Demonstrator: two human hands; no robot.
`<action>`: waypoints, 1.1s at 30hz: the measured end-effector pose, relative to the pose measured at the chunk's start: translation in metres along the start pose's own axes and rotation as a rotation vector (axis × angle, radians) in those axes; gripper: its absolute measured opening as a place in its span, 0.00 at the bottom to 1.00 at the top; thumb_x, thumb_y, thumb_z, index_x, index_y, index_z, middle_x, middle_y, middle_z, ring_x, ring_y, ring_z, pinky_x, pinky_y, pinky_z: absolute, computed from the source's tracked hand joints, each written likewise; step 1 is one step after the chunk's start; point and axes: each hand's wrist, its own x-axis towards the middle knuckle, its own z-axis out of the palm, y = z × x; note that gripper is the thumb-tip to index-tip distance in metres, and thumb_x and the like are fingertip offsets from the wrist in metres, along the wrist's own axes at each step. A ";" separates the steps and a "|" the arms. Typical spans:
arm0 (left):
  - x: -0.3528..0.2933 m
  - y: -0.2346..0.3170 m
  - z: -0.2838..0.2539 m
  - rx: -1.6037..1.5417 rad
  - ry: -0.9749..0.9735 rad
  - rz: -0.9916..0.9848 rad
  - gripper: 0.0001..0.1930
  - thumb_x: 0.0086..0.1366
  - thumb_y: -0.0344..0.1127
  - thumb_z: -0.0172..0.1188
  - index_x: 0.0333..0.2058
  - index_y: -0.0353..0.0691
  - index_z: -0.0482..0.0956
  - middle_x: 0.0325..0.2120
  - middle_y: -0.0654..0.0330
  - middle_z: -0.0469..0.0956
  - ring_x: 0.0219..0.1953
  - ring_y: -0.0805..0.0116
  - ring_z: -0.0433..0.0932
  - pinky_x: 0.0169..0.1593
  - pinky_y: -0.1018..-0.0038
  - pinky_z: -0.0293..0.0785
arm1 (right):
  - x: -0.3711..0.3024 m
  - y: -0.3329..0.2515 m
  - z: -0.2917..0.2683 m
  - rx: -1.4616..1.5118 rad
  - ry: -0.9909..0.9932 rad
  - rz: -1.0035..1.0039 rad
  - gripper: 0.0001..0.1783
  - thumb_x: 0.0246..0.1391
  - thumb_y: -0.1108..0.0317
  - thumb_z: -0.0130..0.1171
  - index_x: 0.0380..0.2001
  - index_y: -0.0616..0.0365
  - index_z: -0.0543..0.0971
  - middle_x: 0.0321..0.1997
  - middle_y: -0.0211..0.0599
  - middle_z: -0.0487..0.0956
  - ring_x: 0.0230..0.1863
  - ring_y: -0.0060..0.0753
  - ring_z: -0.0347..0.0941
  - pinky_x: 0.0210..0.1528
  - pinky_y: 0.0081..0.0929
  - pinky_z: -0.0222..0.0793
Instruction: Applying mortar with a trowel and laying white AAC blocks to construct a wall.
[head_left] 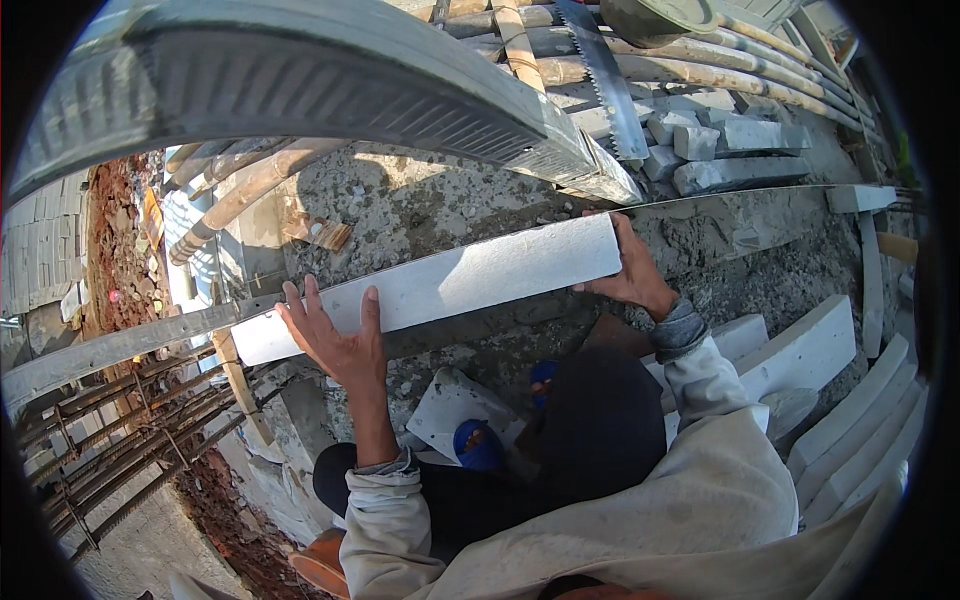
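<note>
A long white aerated concrete block (480, 272) lies across the middle, along a straight edge, slanting up to the right. My left hand (343, 343) rests against its left part, fingers stretched and spread. Around its right end my right hand (632, 270) is closed, with the thumb at the lower edge and fingers at the end face. Grey mortar (440, 330) shows beneath the block. A long metal straightedge (130, 343) runs from the left rim to the block's left end, where a wooden strip (240, 385) stands.
A large grey metal beam (330, 85) arches overhead. Steel reinforcing bars (130, 440) jut out at left. A handsaw (605, 80) leans near block offcuts (735, 140) and bamboo poles (700, 60). More white blocks (800, 350) stand at right. My blue sandals (478, 445) are below.
</note>
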 end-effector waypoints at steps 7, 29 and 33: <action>-0.010 -0.009 0.005 0.100 -0.471 0.238 0.32 0.69 0.52 0.62 0.67 0.46 0.70 0.71 0.49 0.60 0.75 0.44 0.51 0.73 0.44 0.41 | -0.001 -0.009 0.002 0.077 -0.025 0.034 0.56 0.38 0.52 0.82 0.65 0.62 0.62 0.60 0.50 0.73 0.62 0.52 0.72 0.63 0.42 0.67; -0.028 -0.011 0.012 -0.138 -0.289 0.228 0.25 0.61 0.46 0.72 0.53 0.40 0.80 0.61 0.41 0.67 0.65 0.37 0.63 0.67 0.46 0.57 | -0.002 -0.029 -0.022 -0.006 -0.112 0.058 0.47 0.43 0.51 0.79 0.60 0.63 0.69 0.55 0.55 0.77 0.57 0.54 0.76 0.60 0.43 0.70; -0.021 -0.004 0.006 -0.130 -0.268 0.240 0.24 0.58 0.42 0.75 0.51 0.39 0.82 0.57 0.43 0.69 0.61 0.39 0.66 0.63 0.48 0.62 | -0.007 -0.075 -0.055 -0.307 -0.297 0.237 0.32 0.47 0.53 0.75 0.49 0.65 0.78 0.42 0.56 0.81 0.47 0.49 0.81 0.50 0.44 0.74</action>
